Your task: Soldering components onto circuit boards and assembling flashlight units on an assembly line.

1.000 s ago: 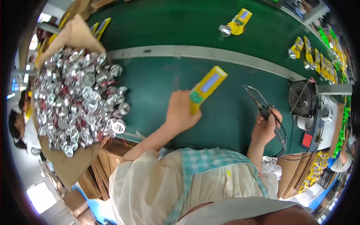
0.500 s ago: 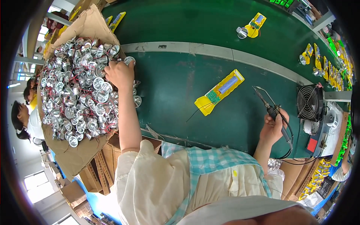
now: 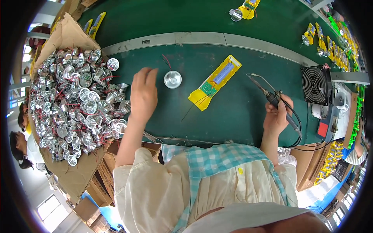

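My left hand (image 3: pixel 143 92) hovers over the green bench (image 3: pixel 167 120), its fingers stretched out and holding nothing. Just right of its fingertips, a shiny silver lamp reflector (image 3: pixel 172 79) with red and black wire leads lies on the bench, apart from the hand. Further right rests a yellow flashlight housing (image 3: pixel 199 101), set at a slant. Inside it are a blue-grey battery (image 3: pixel 224 73) and a green circuit board (image 3: pixel 208 89), with a dark wire running off its lower end. In my right hand (image 3: pixel 278 115) is a soldering iron (image 3: pixel 272 99), its tip pointing up-left, off the bench.
Many silver reflectors (image 3: pixel 83 94) with red wires are heaped on cardboard (image 3: pixel 67 176) at left. A black fan (image 3: pixel 316 86) stands at right, past the iron's cable. Beyond a grey rail (image 3: pixel 202 38), another yellow housing (image 3: pixel 248 8) lies on the green surface. Other people appear at far left.
My left hand has moved right, away from the reflector heap. A single reflector now lies on the bench beside the hand. My right hand still grips the iron. The whole view has shifted.
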A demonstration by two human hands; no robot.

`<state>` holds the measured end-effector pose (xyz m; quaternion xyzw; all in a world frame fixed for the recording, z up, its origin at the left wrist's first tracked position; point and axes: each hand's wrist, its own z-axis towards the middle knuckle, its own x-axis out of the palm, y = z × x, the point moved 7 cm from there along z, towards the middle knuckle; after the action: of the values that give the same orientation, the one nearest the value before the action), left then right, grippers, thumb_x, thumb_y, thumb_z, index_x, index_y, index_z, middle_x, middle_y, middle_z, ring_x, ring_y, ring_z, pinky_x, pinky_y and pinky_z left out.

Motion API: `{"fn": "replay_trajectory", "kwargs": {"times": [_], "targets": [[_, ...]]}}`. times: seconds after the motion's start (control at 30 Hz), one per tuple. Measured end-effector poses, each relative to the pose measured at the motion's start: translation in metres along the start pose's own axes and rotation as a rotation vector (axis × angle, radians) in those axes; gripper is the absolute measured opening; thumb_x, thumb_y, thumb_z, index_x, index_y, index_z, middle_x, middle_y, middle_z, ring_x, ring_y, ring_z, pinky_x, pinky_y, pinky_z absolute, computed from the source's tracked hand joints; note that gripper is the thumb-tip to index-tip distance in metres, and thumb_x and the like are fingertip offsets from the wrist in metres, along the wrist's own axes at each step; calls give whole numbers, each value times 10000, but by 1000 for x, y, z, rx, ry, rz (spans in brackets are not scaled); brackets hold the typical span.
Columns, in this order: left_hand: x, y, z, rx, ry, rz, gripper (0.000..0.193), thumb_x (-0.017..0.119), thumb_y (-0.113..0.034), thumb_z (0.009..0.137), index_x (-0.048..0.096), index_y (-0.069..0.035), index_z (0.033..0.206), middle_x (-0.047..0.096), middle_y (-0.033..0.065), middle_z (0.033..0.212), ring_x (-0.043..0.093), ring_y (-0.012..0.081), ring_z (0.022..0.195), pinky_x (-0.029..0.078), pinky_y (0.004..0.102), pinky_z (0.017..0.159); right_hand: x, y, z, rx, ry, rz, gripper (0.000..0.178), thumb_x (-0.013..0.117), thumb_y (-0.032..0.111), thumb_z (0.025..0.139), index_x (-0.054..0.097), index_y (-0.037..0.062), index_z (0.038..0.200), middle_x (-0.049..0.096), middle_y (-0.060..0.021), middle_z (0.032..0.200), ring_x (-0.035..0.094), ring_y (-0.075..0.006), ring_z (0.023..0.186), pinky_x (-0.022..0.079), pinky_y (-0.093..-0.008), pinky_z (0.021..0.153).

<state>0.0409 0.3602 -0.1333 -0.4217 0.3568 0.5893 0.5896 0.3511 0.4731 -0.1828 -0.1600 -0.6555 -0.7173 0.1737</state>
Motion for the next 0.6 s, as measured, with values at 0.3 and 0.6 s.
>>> {"fn": "replay_trajectory", "kwargs": {"times": [0.3, 0.6], "targets": [[44, 36, 1, -571, -78, -399, 219, 632, -220, 654, 592, -12, 710, 521, 118, 820, 458, 254, 811, 379, 315, 701, 4, -1, -7, 38, -1, -8, 164, 461, 51, 750, 452, -15, 900, 505, -104, 682, 486, -121, 506, 412, -210, 450], [61, 3, 13, -752, 195, -1014, 87, 571, -71, 700, 590, -10, 758, 567, 58, 681, 501, 87, 588, 392, 203, 543, 19, 4, -11, 86, 141, -70, 173, 488, 22, 724, 462, -10, 892, 524, -99, 714, 509, -123, 513, 436, -202, 451]]}}
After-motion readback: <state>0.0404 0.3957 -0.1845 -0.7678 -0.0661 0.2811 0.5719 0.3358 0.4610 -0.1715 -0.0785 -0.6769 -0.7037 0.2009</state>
